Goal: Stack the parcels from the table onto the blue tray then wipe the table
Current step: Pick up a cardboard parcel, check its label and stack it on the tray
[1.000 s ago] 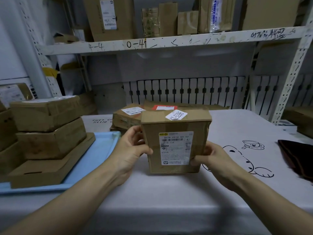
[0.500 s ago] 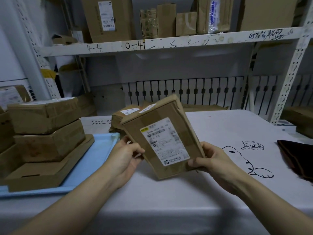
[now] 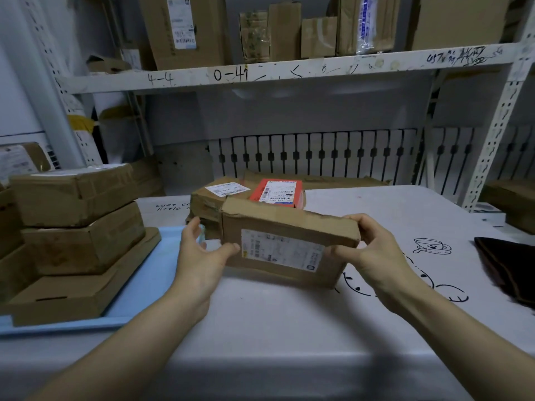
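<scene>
both hands hold one cardboard parcel [image 3: 285,244] above the white table [image 3: 289,328], its long side running left to right and slightly tilted, the white shipping label facing the camera. the left hand [image 3: 202,256] grips the parcel's left end — thumb pressed on the front face near the lower corner, the other fingers curled behind where they are partly hidden. the right hand [image 3: 376,253] clamps the right end, thumb on the front below the label's edge and fingers wrapped over the top corner. whether the parcel's bottom edge touches the table i cannot tell.

just behind it, two more parcels remain on the table: a brown one with a white sticker [image 3: 214,198] and one with a red label [image 3: 276,192] on top. to the left, the blue tray [image 3: 144,285] sits on the table — it carries a stack of three cardboard parcels [image 3: 78,235], a flat wide one at the bottom and two thicker ones above. a dark cloth [image 3: 509,270] lies at the table's right edge, well apart from the hands. cartoon line drawings [image 3: 431,246] mark the table cover near the right hand. a white metal shelf [image 3: 289,72] with handwritten numbers crosses above, loaded with boxes.
</scene>
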Demonstrator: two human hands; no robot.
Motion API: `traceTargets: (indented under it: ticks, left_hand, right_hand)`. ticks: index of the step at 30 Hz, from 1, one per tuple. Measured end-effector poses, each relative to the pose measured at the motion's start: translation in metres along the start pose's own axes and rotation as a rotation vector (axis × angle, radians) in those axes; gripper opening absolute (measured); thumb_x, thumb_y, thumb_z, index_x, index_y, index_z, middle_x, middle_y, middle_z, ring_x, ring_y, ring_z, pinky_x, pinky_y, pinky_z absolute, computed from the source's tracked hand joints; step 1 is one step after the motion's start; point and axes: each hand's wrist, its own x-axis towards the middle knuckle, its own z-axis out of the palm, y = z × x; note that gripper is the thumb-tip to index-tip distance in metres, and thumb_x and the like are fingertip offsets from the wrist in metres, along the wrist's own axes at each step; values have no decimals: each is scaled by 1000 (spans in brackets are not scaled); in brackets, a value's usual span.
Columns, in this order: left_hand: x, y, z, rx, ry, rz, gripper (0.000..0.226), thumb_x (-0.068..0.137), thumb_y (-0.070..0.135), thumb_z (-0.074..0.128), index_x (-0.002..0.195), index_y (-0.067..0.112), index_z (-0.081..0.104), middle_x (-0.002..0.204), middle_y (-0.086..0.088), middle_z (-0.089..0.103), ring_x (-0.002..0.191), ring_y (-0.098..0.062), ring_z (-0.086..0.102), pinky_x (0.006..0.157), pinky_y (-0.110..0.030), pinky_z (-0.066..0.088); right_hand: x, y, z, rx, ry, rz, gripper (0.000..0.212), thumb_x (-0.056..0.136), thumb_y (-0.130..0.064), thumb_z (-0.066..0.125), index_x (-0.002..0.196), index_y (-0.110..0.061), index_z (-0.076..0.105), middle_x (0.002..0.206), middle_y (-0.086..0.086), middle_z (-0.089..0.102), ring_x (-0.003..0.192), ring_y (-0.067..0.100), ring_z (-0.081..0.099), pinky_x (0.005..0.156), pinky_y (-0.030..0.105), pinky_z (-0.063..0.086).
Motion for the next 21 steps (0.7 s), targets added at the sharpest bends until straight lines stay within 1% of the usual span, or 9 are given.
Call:
traceTargets:
  ticks: [2,5,7,9,10,13,15,18,21]
  left_hand:
    - [0,0,0,127,23,156,85,80,4,76,148,30,32,152,1,33,140,-19,34,109,-34,35]
    - [-2,1,0,369,42,442,79,78,7,76,144,28,39,147,3,34,137,-15,30,112,-34,32]
    - [-3,4,2,487,-2,609,74,78,8,76,142,27,44,149,7,35,138,-12,27,114,-32,28]
    - [-5,7,5,576,-85,701,68,79,11,76,138,29,50,148,11,37,139,-10,26,115,-31,24]
    - [-5,8,7,612,-124,732,64,78,13,76,136,30,52,147,11,39,140,-11,26,117,-34,23]
    - [-6,9,15,674,-175,747,58,77,24,71,133,29,56,143,10,47,142,-17,29,120,-46,16]
    - [-7,9,18,709,-182,737,55,76,28,66,130,30,58,137,11,53,139,-15,33,120,-48,16]
    - [-8,9,20,722,-196,718,50,81,23,70,129,32,59,123,17,53,127,-13,41,116,-46,23]
    - [-8,10,20,709,-232,696,47,83,19,72,124,37,59,116,20,54,118,-12,45,110,-41,29]
  right_hand:
    - [1,0,2,-41,-3,-28,33,72,15,71,94,-9,63,86,1,62,81,7,54,60,8,46]
    - [1,0,4,-78,-22,-32,33,72,11,72,91,-15,64,89,1,64,85,6,55,69,19,48]
    - [1,0,5,-75,-32,-31,34,72,10,73,91,-16,64,90,2,64,89,10,55,72,25,48]
    - [-1,-2,7,-77,-49,-40,34,72,11,72,91,-16,65,90,5,64,90,13,56,74,27,49]
    - [-2,-3,8,-80,-59,-45,35,72,12,72,91,-16,66,90,8,65,90,14,56,74,30,50]
    - [-5,-7,12,-99,-89,-47,36,72,13,71,92,-16,66,98,15,65,86,19,58,74,44,55]
    - [-7,-10,14,-103,-105,-34,37,72,13,71,93,-17,66,102,16,64,78,20,58,74,48,56]
    - [-7,-11,14,-108,-117,-30,39,73,13,71,93,-20,66,103,17,63,70,20,57,65,38,54]
    - [-8,-11,12,-113,-124,-35,43,73,11,73,96,-24,67,105,14,65,65,15,55,61,27,51]
